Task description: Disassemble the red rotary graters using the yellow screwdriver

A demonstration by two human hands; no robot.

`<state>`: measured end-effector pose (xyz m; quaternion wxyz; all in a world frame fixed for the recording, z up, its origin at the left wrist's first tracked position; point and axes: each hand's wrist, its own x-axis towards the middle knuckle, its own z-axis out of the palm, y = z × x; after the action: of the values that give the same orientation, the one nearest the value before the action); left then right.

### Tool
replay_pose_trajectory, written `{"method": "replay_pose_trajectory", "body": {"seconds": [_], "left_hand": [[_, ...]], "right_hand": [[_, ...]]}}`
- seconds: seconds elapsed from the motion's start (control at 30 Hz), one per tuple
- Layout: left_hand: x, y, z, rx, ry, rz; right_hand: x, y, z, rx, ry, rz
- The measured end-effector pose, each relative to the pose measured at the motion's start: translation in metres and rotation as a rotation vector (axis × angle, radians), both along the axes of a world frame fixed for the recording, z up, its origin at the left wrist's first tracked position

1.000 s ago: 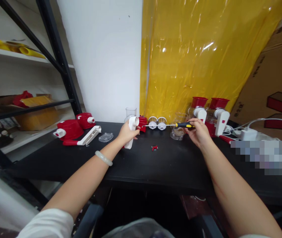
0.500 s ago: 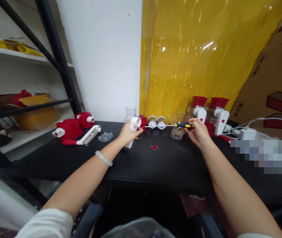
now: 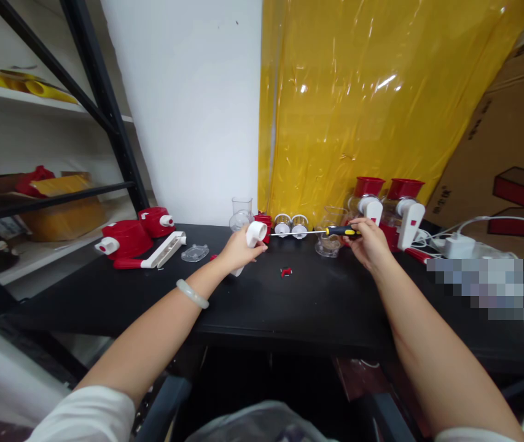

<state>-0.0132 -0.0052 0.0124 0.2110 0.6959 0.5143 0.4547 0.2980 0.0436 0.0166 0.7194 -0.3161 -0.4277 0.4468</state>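
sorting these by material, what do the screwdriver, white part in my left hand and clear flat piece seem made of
Screwdriver: the shaft looks like smooth metal, being thin and silvery; the black-and-yellow handle seems plastic, maybe rubbery. White part: probably smooth plastic, with its even colour and round socket. Clear flat piece: glossy and see-through, likely plastic, possibly glass.

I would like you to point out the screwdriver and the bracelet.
Screwdriver (image 3: pixel 342 231): head view, on its black and yellow handle.
Bracelet (image 3: pixel 192 294): head view, on the pale band's middle.
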Motion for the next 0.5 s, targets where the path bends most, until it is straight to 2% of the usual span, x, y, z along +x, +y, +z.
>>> {"method": "replay_pose_trajectory", "body": {"seconds": [0.1,0.2,0.37,0.5], "left_hand": [[0.001,-0.004,-0.003,0.11,0.328,-0.06],[0.009,-0.009,-0.005,0.114,0.522,-0.12],[0.026,-0.012,-0.008,0.075,0.658,-0.155],[0.031,-0.008,-0.01,0.058,0.674,-0.166]], "right_hand": [[0.002,0.005,-0.003,-0.023,-0.031,-0.091],[-0.002,0.01,-0.01,-0.052,-0.107,-0.157],[-0.011,0.016,-0.025,-0.066,-0.189,-0.175],[-0.016,0.021,-0.036,-0.077,-0.261,-0.141]]}}
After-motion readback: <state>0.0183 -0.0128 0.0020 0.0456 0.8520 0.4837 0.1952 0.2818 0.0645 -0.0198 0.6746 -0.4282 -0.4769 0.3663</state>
